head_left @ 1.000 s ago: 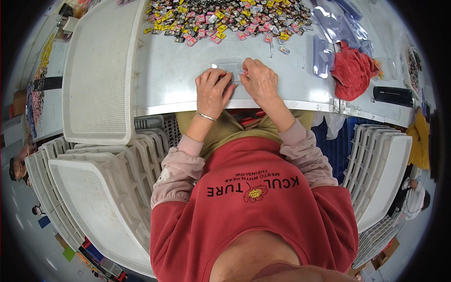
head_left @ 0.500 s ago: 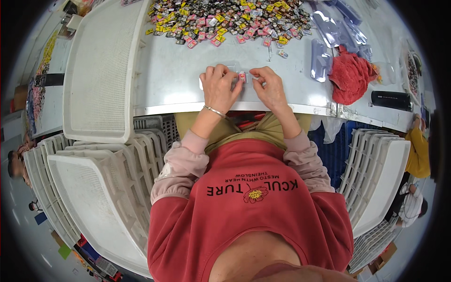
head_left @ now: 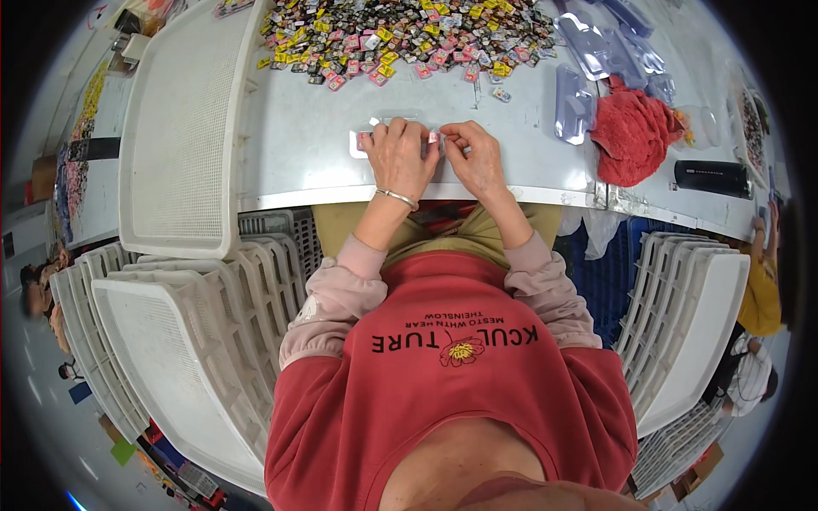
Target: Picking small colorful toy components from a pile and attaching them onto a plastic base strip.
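A shallow clear plastic tray [head_left: 356, 152] lies on the table close to its front edge, mostly covered by my left hand [head_left: 398, 160]. At the tray's left end sits a small pink piece [head_left: 364, 140]. My left hand is curled over the tray. A second small pink-and-white piece [head_left: 433, 137] is pinched at its thumb and fingertips. My right hand [head_left: 479, 162] meets it from the right, thumb and forefinger bent together right beside that piece. Whatever lies between the right fingertips is too small to make out.
A heap of small pink, yellow and black pieces [head_left: 409, 38] covers the table's far side. Clear plastic trays [head_left: 573, 106], a red cloth [head_left: 635, 136] and a black cylinder [head_left: 711, 178] lie right. A white mesh tray [head_left: 179, 128] stands left, above stacked trays [head_left: 170, 341].
My right hand has moved left, closing the gap to my left hand, and its fingers have drawn together. A pink piece now shows at the clear tray's left end.
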A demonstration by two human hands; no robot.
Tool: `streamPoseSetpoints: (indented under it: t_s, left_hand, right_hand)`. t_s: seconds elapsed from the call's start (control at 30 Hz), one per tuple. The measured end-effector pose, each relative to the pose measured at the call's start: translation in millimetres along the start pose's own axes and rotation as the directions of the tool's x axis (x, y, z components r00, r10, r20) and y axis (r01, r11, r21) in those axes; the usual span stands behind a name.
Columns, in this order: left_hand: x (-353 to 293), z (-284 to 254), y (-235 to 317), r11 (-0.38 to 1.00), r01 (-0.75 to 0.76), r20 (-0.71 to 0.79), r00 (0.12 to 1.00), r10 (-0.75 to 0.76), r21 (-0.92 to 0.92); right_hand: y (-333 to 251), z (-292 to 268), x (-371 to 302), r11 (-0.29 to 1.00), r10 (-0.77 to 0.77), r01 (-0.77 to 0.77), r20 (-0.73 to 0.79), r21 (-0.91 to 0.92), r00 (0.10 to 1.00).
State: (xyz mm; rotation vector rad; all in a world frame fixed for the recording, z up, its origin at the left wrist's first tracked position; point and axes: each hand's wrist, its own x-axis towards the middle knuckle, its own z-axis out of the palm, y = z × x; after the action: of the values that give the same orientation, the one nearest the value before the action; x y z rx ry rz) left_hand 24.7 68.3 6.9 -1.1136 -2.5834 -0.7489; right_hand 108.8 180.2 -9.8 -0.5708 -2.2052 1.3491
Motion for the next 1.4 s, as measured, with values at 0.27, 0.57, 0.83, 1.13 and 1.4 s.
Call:
streamPoseSetpoints:
  t_s: [0.27,0.57,0.83,1.13,1.4]
  left_hand:
    - [5.2,-1.1,-5.1,0.839,0.223,0.168,0.973,-0.159,-0.496]
    - [11.3,-17.7,-15.0,0.361,0.486,0.437,0.874,-0.212,-0.796]
    - [1.1,-13.3,-12.0,0.382,0.362,0.296,0.929,-0.222,-0.850]
    - [8.8,-28.9,-10.6,0.817,0.033,0.133,0.990,0.054,-0.576]
    - [22.7,-27.7,-25.5,0.761,0.009,0.264,0.940,0.215,-0.649]
  right_hand:
    - [-11.6,-10.2,1.3,0.998,0.022,-0.023,0.019,0.056,1.000]
    - [-36.2,-15.8,8.5,0.983,-0.160,0.154,0.048,0.101,0.986]
    - [-18.8,-17.9,20.8,0.821,0.205,-0.363,0.366,0.441,0.908]
    - [-6.4,-17.6,34.3,0.736,0.354,-0.550,0.467,0.395,0.810]
    - [-7.8,-21.1,26.0,0.629,0.409,-0.630,0.496,0.456,0.766]
